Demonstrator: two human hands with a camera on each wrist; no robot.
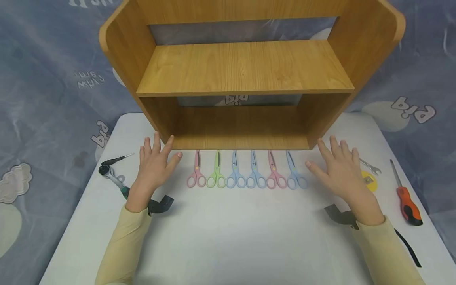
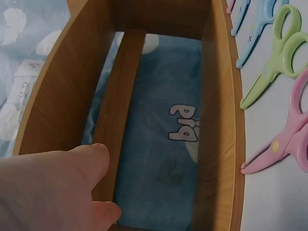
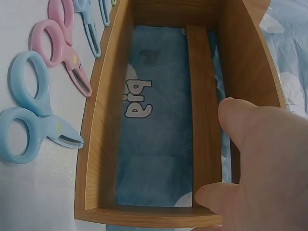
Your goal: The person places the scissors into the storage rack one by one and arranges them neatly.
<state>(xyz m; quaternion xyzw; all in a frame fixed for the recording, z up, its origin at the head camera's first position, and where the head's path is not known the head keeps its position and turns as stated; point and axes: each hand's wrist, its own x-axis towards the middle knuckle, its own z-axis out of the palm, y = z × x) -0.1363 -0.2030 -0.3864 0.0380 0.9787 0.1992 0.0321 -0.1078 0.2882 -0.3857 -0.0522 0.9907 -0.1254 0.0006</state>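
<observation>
A wooden two-tier shelf [image 1: 246, 69] stands at the back of the white table. Along its front edge, several small scissors lie in a row, tips toward the shelf: a pink pair [image 1: 196, 174] at the left end, then a green pair [image 1: 216, 174], with a blue pair [image 1: 297, 176] at the right end. My left hand [image 1: 153, 166], fingers spread and palm down, is by the shelf's lower left corner. By the lower right corner, my right hand [image 1: 340, 172] is spread likewise. Neither hand holds anything; in both wrist views the fingers overlap the shelf's side.
Left of my left hand lie a small black screwdriver [image 1: 113, 161] and a ratchet wrench [image 1: 113, 177]. On the right are a wrench [image 1: 371, 167], a yellow round item [image 1: 370, 181], an orange screwdriver [image 1: 406, 204] and a black strap [image 1: 408, 249]. Patterned blue cloth [image 1: 53, 99] surrounds the table.
</observation>
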